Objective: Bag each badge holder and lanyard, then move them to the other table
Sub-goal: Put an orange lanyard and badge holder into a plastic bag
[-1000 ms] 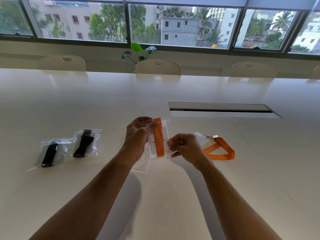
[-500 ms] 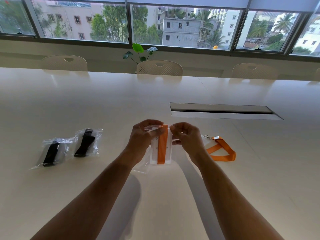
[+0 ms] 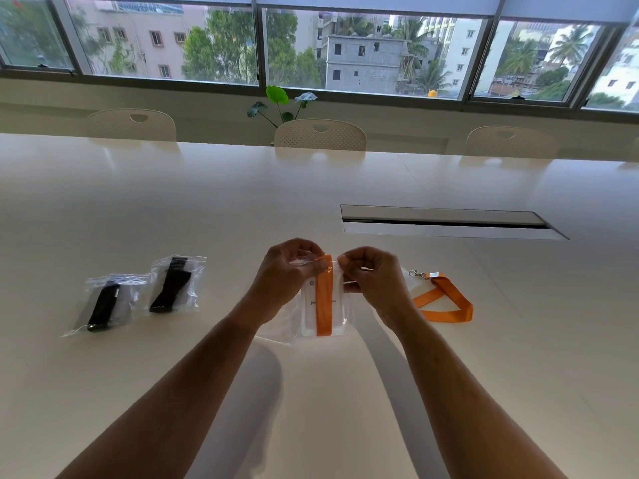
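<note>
Big glossy cream table [image 3: 173, 209] under a long row of windows [image 3: 224, 43], with 3 pale chairs [image 3: 321, 134] and a plant [image 3: 281, 102] behind it. Held above the near middle, a clear bag [image 3: 340, 305] shows a white badge holder [image 3: 307, 312] with an orange lanyard [image 3: 324, 299]; left hand [image 3: 287, 271] and right hand [image 3: 371, 274] pinch its top edge. 2 sealed bags with black lanyards [image 3: 138, 293] lie left, 1 loose orange lanyard [image 3: 446, 299] right.

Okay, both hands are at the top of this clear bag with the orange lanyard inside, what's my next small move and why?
Probably press the clear plastic bag's top edge closed: left hand and right hand already pinch its mouth, and the orange lanyard and white badge holder sit inside.
</note>
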